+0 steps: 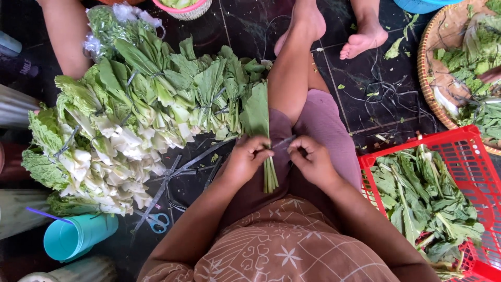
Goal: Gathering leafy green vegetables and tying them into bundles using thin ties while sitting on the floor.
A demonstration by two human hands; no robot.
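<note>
**Both hands closed on one small bundle of greens**

We hold a small bundle of leafy greens over our lap. Our left hand is closed around its stems, the fingers wrapped together just below the leaves, while the pale stem ends hang down past the hand. Our right hand sits just beside the left, its fingers pinched together on a thin dark tie strip that runs across to the bundle. We think the strip passes round the stems, though the fingers hide that spot.

Beyond the left hand and out to its left, a big pile of tied green bunches lies on the dark tiled floor, leaves pointing away from us and white stalks towards us. Loose dark strips lie on the floor just left of the left hand. Nearer to us and well to the left of that hand rest blue-handled scissors, and beside them a teal cup lying on its side.

To the right of the right hand stands a red plastic crate filled with loose green leaves. Farther out beyond it is a woven round basket with more greens. Ahead of both hands, another person's bare foot rests on the floor, well apart from us.
</note>
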